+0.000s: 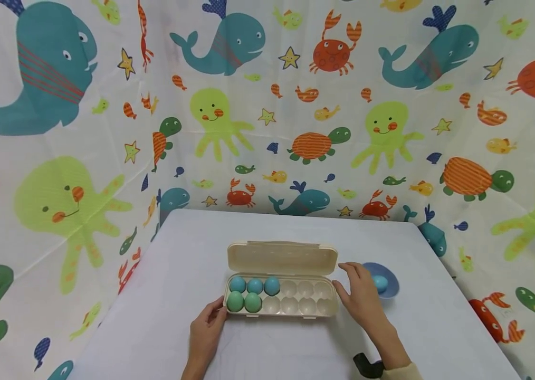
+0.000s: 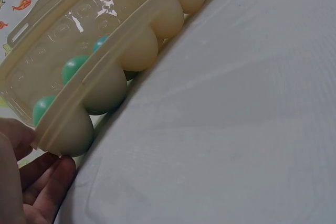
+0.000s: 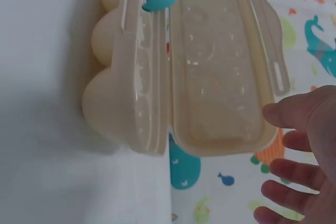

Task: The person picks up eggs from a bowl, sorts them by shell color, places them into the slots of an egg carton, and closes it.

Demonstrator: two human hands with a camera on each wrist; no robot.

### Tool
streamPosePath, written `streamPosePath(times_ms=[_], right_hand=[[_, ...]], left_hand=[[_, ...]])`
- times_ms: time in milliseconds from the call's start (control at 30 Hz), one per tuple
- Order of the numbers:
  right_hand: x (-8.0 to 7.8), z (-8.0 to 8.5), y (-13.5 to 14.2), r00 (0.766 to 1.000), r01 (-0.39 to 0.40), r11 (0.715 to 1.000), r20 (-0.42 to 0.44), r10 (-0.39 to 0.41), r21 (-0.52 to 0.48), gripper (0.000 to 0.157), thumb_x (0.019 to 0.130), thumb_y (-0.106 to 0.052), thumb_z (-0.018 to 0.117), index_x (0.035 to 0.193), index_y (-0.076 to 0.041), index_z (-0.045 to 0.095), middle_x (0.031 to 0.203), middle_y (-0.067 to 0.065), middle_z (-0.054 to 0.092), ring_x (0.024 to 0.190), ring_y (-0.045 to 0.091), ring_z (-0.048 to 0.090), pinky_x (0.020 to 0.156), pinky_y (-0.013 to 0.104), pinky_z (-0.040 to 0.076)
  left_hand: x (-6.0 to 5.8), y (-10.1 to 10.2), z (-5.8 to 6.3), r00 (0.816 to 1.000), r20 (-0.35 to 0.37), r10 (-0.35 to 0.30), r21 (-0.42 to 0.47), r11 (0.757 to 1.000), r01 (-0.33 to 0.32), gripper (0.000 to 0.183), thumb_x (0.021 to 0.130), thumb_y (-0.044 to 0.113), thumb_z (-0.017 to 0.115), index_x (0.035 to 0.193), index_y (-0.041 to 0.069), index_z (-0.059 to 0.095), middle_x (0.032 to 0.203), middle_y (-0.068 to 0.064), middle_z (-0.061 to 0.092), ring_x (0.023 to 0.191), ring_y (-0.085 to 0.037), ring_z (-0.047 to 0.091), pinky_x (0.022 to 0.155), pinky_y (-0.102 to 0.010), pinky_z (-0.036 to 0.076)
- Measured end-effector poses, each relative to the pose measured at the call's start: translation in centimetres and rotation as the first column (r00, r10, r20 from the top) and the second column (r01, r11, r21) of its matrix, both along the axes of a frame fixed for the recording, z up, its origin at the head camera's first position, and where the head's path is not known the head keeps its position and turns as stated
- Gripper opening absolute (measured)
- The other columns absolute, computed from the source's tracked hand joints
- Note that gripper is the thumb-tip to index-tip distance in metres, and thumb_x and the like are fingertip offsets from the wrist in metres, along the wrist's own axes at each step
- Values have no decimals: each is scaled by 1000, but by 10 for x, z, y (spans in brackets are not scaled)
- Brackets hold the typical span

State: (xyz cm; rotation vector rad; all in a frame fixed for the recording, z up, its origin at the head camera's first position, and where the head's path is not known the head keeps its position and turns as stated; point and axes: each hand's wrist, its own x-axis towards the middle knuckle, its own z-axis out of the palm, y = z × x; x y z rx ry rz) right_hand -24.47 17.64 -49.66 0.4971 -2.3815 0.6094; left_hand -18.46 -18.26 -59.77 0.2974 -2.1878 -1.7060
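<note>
A cream plastic egg carton [image 1: 280,315] lies on the white table with its lid [image 1: 282,258] raised at the back. Three blue eggs [image 1: 255,286] sit in the left cups of its back row, and two green eggs [image 1: 244,302] in the left cups of the front row. My left hand [image 1: 206,332] grips the carton's left end, thumb at the rim [image 2: 44,135] and fingers [image 2: 50,184] under the end cup. Beside the right end, my right hand [image 1: 360,293] has its fingers spread and holds nothing; in the right wrist view the thumb [image 3: 289,111] overlaps the lid's edge.
Right of the carton, partly behind my right hand, stands a blue bowl [image 1: 391,274] with a light blue egg [image 1: 380,284] in it. A curtain [image 1: 258,105] printed with sea animals surrounds the table [image 1: 191,232] at the back and sides. A black wrist mount [image 1: 367,365] sits at my right sleeve.
</note>
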Motion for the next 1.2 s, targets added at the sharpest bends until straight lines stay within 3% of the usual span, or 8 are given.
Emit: streamPosePath(times_ms=[233, 467, 667, 767, 967, 1200], right_hand=[[-3, 2, 16, 995, 86, 996, 52, -85, -18, 43, 79, -3, 81, 117, 5, 63, 115, 25, 62, 105, 46, 60, 85, 58, 52], [-6, -3, 40, 976, 180, 984, 127, -177, -8, 39, 84, -4, 76, 119, 7, 62, 117, 30, 60, 106, 50, 57, 85, 61, 50], [-11, -14, 58, 954, 217, 976, 208, -216, 22, 38, 87, -7, 71, 120, 8, 61, 119, 34, 57, 107, 54, 54, 81, 64, 49], [-12, -18, 65, 935, 224, 974, 274, -227, 43, 37, 89, -7, 67, 121, 9, 60, 121, 36, 55, 109, 55, 53, 83, 64, 49], [-16, -23, 71, 867, 231, 967, 429, -253, 104, 31, 94, -6, 59, 122, 9, 60, 125, 38, 52, 114, 56, 49, 88, 64, 49], [-24, -23, 77, 819, 218, 962, 505, -271, 163, 33, 93, -2, 60, 123, 11, 59, 128, 38, 51, 118, 55, 48, 93, 63, 49]], left_hand=[[2, -1, 0, 1000, -14, -1, 17, 1000, 1, 31, 96, 14, 68, 125, 7, 69, 113, -14, 74, 87, 0, 67, 75, -12, 56], [3, 2, 9, 999, 43, 8, 49, 999, -10, 32, 96, 7, 66, 128, 2, 67, 117, -17, 72, 90, -6, 69, 76, -9, 55], [1, 0, 1, 1000, 27, 3, 31, 1000, -3, 33, 96, 11, 67, 128, 4, 67, 117, -16, 73, 88, -1, 67, 76, -9, 55], [2, -1, 0, 1000, 6, 1, 35, 999, -1, 32, 95, 12, 68, 127, 6, 68, 115, -14, 73, 87, 0, 67, 76, -11, 56], [1, -1, 0, 1000, 1, 15, 14, 1000, -15, 30, 94, 12, 69, 124, 8, 70, 111, -10, 75, 85, 0, 68, 75, -14, 58], [1, 0, -1, 1000, 20, 18, 2, 1000, -19, 31, 95, 13, 69, 125, 8, 69, 111, -9, 74, 86, 0, 67, 75, -14, 57]])
